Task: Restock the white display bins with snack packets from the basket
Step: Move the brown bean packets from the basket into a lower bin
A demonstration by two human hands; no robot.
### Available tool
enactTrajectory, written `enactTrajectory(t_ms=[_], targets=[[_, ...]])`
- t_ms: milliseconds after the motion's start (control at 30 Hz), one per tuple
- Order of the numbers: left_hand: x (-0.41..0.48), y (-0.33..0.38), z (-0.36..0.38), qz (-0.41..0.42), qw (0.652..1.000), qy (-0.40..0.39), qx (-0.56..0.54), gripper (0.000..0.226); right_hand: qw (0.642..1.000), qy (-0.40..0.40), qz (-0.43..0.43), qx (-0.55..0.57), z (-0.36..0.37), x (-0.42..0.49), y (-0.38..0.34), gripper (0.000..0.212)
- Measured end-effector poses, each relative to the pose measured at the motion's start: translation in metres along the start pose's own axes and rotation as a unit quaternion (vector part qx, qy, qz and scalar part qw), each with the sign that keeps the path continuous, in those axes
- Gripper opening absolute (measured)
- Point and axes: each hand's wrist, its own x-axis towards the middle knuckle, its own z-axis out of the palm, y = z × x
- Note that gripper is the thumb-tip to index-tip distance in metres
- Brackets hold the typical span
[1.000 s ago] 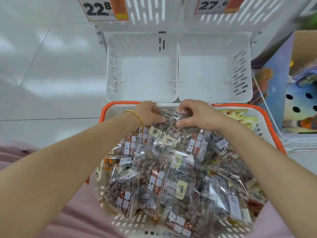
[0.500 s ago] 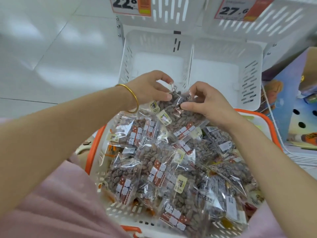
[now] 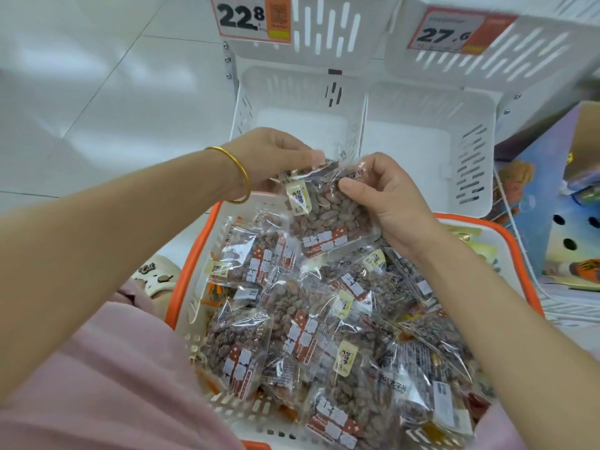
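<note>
Head view, hands: the left hand (image 3: 276,157) and the right hand (image 3: 383,203) both pinch the top edge of one snack packet (image 3: 328,219), fingers closed on its clear seal, one at each upper corner.
Head view, why held so: gripped by the top seal, the packet hangs flat with its printed face toward the person, probably so it can be stood label-out in a bin.
Head view, packet position: it is raised above the far end of the basket (image 3: 191,264), just in front of the left bin (image 3: 292,92), not yet inside it.
Head view, bins: the left bin and the right bin (image 3: 428,131) sit side by side, both showing bare white floors.
Head view, basket: orange-rimmed, white-walled, piled with more packets (image 3: 308,323) of brown nuts or beans; it sits against the bins so each lift is short.
Head view, writing: price tag (image 3: 250,17) above the left bin reads 22.8; second tag (image 3: 454,35) reads 27.6. Packets carry a red-and-white label with Chinese characters, too blurred to read.
Head view, other: gold bangle (image 3: 238,170) on the left wrist.
</note>
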Motion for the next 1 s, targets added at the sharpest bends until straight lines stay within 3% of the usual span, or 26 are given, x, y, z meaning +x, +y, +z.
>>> enactTrajectory(t_ms=[133,233,300,367,433,500,600,767,900,1000], targets=[[-0.007,0.002,0.003,-0.021,0.988,-0.064,-0.139,0.062,0.998,0.048,-0.004,0.041,0.0,0.004,0.005,0.018],[-0.005,-0.006,0.007,0.031,0.997,-0.055,0.033,0.094,0.995,0.102,-0.005,0.016,0.005,0.012,0.009,0.028],[0.002,-0.013,0.003,0.059,0.996,-0.019,0.062,0.1,0.995,0.095,0.033,0.022,0.007,0.022,0.008,0.038],[0.01,-0.014,-0.007,0.069,0.996,0.005,0.047,0.099,0.993,0.014,0.102,0.057,0.003,0.036,-0.002,0.073],[0.02,-0.012,-0.019,0.094,0.993,0.025,0.063,0.096,0.989,-0.082,0.121,0.01,0.0,0.055,-0.017,0.091],[0.032,-0.008,-0.029,0.131,0.986,0.056,0.091,0.093,0.983,-0.123,0.084,-0.111,0.003,0.078,-0.031,0.081],[0.053,-0.011,-0.045,0.16,0.973,0.111,0.128,0.09,0.972,-0.074,0.008,-0.221,0.016,0.119,-0.038,0.053],[0.086,-0.072,-0.073,0.078,0.968,0.222,0.087,0.07,0.945,0.021,-0.015,-0.325,0.03,0.179,0.026,0.049],[0.097,-0.121,-0.066,0.037,0.98,0.184,0.065,0.065,0.919,-0.021,0.009,-0.394,0.048,0.207,0.081,0.05],[0.102,-0.134,-0.06,0.038,0.983,0.174,0.04,0.068,0.929,-0.049,0.046,-0.365,0.063,0.219,0.105,0.055]])
